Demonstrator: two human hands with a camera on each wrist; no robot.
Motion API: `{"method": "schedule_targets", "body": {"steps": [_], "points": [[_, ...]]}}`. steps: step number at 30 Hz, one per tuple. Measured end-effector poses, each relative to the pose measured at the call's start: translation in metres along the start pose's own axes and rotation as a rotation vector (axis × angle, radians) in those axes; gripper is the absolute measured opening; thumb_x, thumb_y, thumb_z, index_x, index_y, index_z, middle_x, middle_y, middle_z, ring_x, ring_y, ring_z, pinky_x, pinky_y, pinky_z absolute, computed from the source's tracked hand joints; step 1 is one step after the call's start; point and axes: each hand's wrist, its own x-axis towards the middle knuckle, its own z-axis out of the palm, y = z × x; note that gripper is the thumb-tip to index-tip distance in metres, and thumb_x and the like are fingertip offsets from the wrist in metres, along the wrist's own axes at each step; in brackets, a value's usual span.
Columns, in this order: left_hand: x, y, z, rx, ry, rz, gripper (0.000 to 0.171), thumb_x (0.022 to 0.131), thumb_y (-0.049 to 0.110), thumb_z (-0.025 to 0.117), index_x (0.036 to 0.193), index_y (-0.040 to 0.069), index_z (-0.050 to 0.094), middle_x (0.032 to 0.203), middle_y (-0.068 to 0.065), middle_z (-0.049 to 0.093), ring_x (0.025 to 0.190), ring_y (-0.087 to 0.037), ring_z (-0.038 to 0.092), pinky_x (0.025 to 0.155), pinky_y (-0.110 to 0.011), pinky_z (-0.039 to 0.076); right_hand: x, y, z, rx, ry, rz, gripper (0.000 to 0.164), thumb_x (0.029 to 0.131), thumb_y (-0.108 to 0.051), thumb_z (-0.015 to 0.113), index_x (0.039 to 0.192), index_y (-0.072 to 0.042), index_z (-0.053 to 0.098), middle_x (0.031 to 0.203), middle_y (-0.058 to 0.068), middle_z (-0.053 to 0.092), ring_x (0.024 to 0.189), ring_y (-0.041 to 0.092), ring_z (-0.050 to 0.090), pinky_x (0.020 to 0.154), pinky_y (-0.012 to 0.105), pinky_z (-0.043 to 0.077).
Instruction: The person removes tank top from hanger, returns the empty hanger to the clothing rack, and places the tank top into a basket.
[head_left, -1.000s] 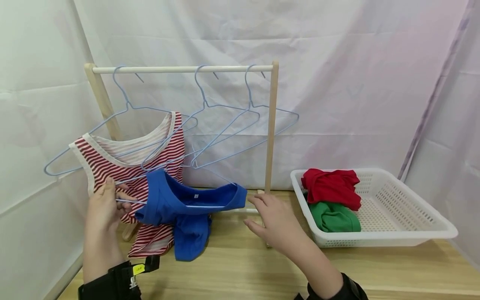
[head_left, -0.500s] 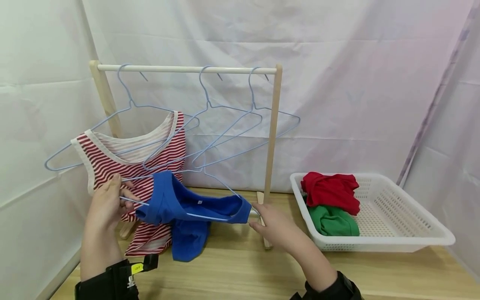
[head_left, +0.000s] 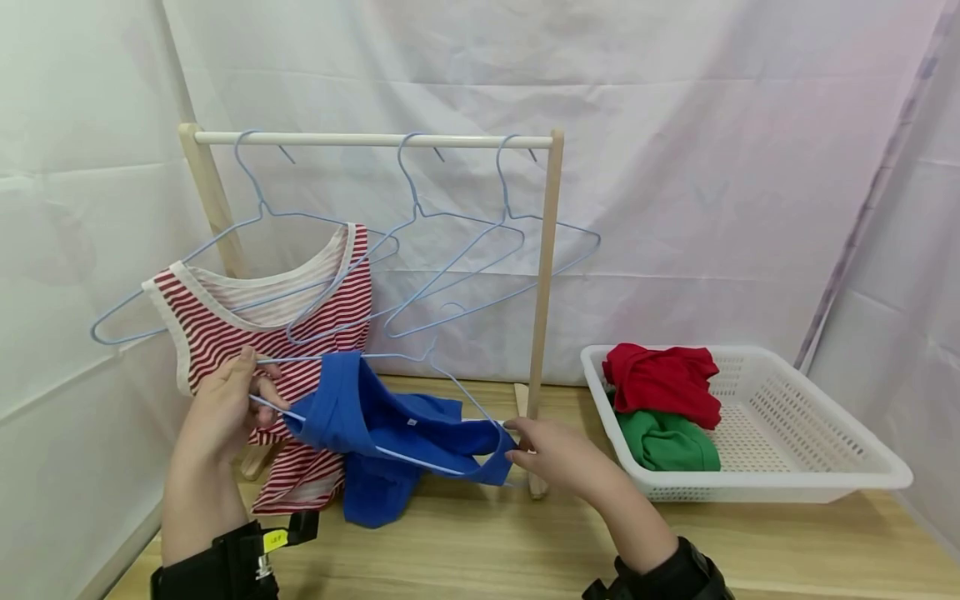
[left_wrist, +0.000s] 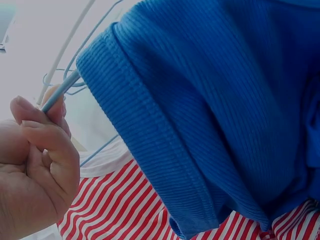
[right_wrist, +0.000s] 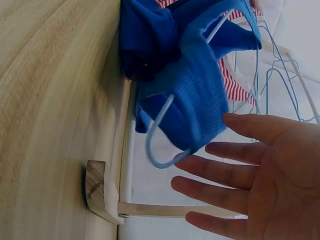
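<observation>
A blue tank top (head_left: 341, 408) hangs low in front of the rack, with a light blue wire hanger (left_wrist: 62, 91) run through its shoulders. My left hand (head_left: 217, 408) grips the left end of this hanger between thumb and curled fingers. At the right shoulder, the hanger's rounded end pokes out of the tank top (right_wrist: 200, 95) in the right wrist view. My right hand (head_left: 558, 454) is at that shoulder strap, its thumb tip by the cloth edge and its fingers mostly straight and spread. Behind hangs a red-striped tank top (head_left: 195, 321) on another hanger.
A wooden rack with a white bar (head_left: 337, 138) carries the striped top's hanger and two bare wire hangers. On the right of the wooden table (head_left: 450, 558) stands a white basket (head_left: 780, 479) holding a red garment (head_left: 660, 379) and a green garment (head_left: 667, 442).
My right hand has come to the blue tank top's right shoulder from just off it. That shoulder has moved right and down, and the hanger's hook now shows above the garment.
</observation>
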Motion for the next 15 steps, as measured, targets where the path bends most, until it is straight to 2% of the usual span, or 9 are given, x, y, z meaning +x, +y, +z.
{"method": "schedule_targets", "body": {"steps": [4, 7, 10, 15], "points": [[0.0005, -0.0005, 0.0017, 0.017, -0.033, 0.03, 0.049, 0.094, 0.044, 0.034, 0.094, -0.003, 0.049, 0.056, -0.001, 0.058, 0.042, -0.013, 0.046, 0.039, -0.023, 0.041, -0.0016, 0.0015, -0.0011, -0.025, -0.026, -0.031, 0.037, 0.086, -0.03, 0.06, 0.118, -0.013, 0.053, 0.073, -0.01, 0.055, 0.064, 0.006, 0.049, 0.058, 0.03, 0.045], [0.0011, -0.0003, 0.0035, 0.039, -0.055, 0.048, 0.046, 0.095, 0.042, 0.032, 0.093, -0.001, 0.049, 0.056, -0.002, 0.058, 0.042, -0.014, 0.046, 0.038, -0.023, 0.041, -0.0028, 0.0022, -0.0005, -0.047, -0.05, -0.053, 0.029, 0.085, -0.028, 0.061, 0.11, -0.014, 0.056, 0.067, -0.011, 0.052, 0.058, 0.006, 0.047, 0.053, 0.028, 0.043], [0.0013, -0.0005, 0.0041, 0.068, -0.098, 0.08, 0.044, 0.096, 0.039, 0.031, 0.093, -0.001, 0.049, 0.058, -0.003, 0.058, 0.043, -0.015, 0.046, 0.037, -0.024, 0.04, -0.0033, 0.002, 0.0014, -0.043, -0.091, -0.053, 0.023, 0.085, -0.027, 0.062, 0.103, -0.014, 0.057, 0.067, -0.01, 0.052, 0.057, 0.007, 0.047, 0.052, 0.028, 0.043], [0.0025, -0.003, 0.0022, 0.101, -0.207, 0.152, 0.041, 0.099, 0.031, 0.026, 0.093, -0.002, 0.049, 0.06, -0.005, 0.059, 0.044, -0.017, 0.047, 0.038, -0.026, 0.04, -0.0024, 0.0011, 0.0055, -0.034, -0.15, -0.044, 0.014, 0.085, -0.024, 0.061, 0.095, -0.016, 0.058, 0.075, -0.01, 0.056, 0.063, 0.006, 0.049, 0.058, 0.027, 0.045]]}}
